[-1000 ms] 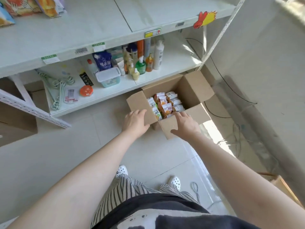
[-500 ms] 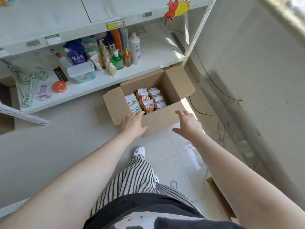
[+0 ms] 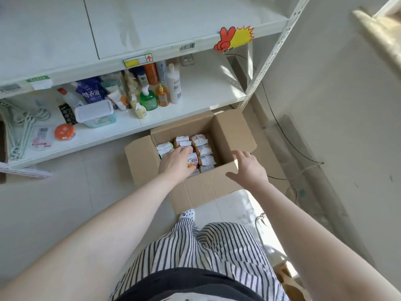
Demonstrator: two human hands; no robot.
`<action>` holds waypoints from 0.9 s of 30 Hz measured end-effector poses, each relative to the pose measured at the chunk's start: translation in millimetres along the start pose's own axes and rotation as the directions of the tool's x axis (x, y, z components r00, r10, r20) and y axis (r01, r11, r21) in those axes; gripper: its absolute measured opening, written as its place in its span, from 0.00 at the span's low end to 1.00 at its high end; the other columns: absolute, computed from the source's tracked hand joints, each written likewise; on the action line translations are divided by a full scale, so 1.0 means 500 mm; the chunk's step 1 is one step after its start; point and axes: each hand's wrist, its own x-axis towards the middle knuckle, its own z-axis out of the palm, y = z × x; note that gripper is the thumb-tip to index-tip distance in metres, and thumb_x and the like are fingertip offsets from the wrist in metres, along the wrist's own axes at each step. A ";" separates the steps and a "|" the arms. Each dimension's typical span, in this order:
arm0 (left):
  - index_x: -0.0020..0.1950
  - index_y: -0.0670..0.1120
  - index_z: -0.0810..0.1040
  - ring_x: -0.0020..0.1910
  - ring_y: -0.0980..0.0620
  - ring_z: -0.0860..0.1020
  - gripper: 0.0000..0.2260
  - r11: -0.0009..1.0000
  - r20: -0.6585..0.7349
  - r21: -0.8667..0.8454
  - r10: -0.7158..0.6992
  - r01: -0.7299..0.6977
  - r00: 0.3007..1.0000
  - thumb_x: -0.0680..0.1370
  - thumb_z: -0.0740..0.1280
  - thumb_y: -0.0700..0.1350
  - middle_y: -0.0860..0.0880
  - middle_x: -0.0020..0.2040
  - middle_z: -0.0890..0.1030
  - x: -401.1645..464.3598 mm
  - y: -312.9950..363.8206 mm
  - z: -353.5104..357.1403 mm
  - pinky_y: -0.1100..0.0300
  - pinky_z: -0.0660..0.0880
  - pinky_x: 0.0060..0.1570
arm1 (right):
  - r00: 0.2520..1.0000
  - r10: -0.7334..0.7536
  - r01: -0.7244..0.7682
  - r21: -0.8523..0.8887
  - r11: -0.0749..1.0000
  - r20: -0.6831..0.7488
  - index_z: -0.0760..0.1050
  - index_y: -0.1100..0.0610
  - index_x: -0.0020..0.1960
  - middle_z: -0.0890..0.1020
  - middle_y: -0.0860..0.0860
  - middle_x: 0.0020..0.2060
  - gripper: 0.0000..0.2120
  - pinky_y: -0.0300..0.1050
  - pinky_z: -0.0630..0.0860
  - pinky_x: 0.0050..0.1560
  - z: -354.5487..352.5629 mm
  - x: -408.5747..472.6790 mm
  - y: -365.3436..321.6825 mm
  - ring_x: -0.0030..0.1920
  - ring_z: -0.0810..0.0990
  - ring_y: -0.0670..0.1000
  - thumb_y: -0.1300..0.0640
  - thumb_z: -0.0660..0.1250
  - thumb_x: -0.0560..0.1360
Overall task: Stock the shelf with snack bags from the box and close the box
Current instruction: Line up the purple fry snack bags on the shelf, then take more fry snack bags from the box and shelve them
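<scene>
An open cardboard box (image 3: 230, 131) stands on the tiled floor in front of the lowest white shelf (image 3: 201, 98). Its flaps are spread outward. Inside lie several small snack bags (image 3: 202, 148), white and orange, packed in rows. My left hand (image 3: 175, 162) reaches down into the box and rests on the bags at its left side; I cannot tell whether its fingers have closed on one. My right hand (image 3: 247, 168) hovers over the near right edge of the box with fingers spread, holding nothing.
The low shelf carries bottles (image 3: 161, 88), a lidded plastic tub (image 3: 94, 114), an orange round tin (image 3: 64, 131) and hangers (image 3: 21, 127). The shelf board above (image 3: 152, 25) is bare here. A slotted upright post (image 3: 267, 61) and floor cables (image 3: 282, 135) lie to the right.
My left hand moved from the box's near wall forward into the box, onto the snack bags. My right hand lifted off the near flap and now hovers above the edge.
</scene>
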 end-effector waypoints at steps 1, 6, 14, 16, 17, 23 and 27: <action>0.72 0.50 0.65 0.65 0.45 0.72 0.27 1.000 -0.002 0.003 -0.006 0.006 1.000 0.75 0.67 0.54 0.48 0.67 0.73 0.017 0.003 -0.004 0.53 0.69 0.62 | 1.000 -0.006 0.006 -0.006 1.000 0.011 0.59 0.52 0.76 0.70 0.52 0.69 0.36 0.49 0.74 0.54 -0.007 0.018 0.006 0.69 0.68 0.54 0.47 0.71 0.74; 0.72 0.50 0.65 0.64 0.45 0.73 0.27 0.998 -0.010 0.011 -0.060 0.060 0.998 0.75 0.68 0.54 0.48 0.66 0.75 0.110 0.011 -0.003 0.52 0.71 0.60 | 0.994 -0.071 0.073 -0.029 0.997 0.077 0.59 0.53 0.76 0.70 0.54 0.68 0.36 0.50 0.74 0.56 -0.038 0.142 0.027 0.68 0.69 0.56 0.47 0.71 0.74; 0.73 0.49 0.65 0.63 0.47 0.74 0.27 0.989 -0.024 -0.024 -0.148 0.148 0.989 0.76 0.67 0.53 0.48 0.67 0.74 0.280 0.018 0.077 0.52 0.71 0.61 | 0.970 -0.166 0.178 -0.053 0.983 0.179 0.60 0.52 0.75 0.72 0.52 0.65 0.33 0.50 0.74 0.51 -0.008 0.380 0.069 0.65 0.71 0.55 0.46 0.70 0.75; 0.73 0.49 0.64 0.64 0.47 0.73 0.27 0.989 -0.017 -0.025 -0.146 0.146 0.989 0.76 0.67 0.52 0.48 0.67 0.74 0.335 0.006 0.118 0.52 0.71 0.62 | 0.967 -0.172 0.182 -0.037 0.983 0.187 0.60 0.51 0.75 0.71 0.51 0.66 0.33 0.51 0.74 0.55 0.027 0.443 0.083 0.66 0.71 0.55 0.46 0.70 0.75; 0.73 0.50 0.64 0.64 0.47 0.73 0.27 0.990 -0.023 -0.026 -0.142 0.141 0.990 0.76 0.66 0.52 0.48 0.67 0.73 0.364 -0.003 0.140 0.53 0.71 0.61 | 0.967 -0.174 0.182 -0.029 0.983 0.186 0.60 0.51 0.75 0.71 0.51 0.67 0.33 0.51 0.74 0.57 0.050 0.473 0.090 0.66 0.71 0.55 0.46 0.70 0.75; 0.73 0.49 0.65 0.66 0.47 0.71 0.26 0.990 0.014 -0.058 -0.128 0.128 0.992 0.77 0.66 0.51 0.48 0.67 0.73 0.529 -0.081 0.334 0.53 0.69 0.61 | 0.965 -0.151 0.154 0.004 0.988 0.213 0.62 0.52 0.74 0.71 0.53 0.65 0.32 0.52 0.75 0.57 0.255 0.649 0.143 0.66 0.71 0.56 0.46 0.69 0.75; 0.71 0.49 0.67 0.62 0.46 0.73 0.24 0.989 0.020 -0.088 -0.115 0.117 0.993 0.77 0.67 0.52 0.48 0.64 0.74 0.618 -0.134 0.475 0.54 0.70 0.55 | 0.973 -0.110 0.102 0.050 0.994 0.205 0.64 0.53 0.73 0.72 0.53 0.64 0.30 0.51 0.75 0.56 0.392 0.740 0.177 0.64 0.72 0.56 0.46 0.70 0.75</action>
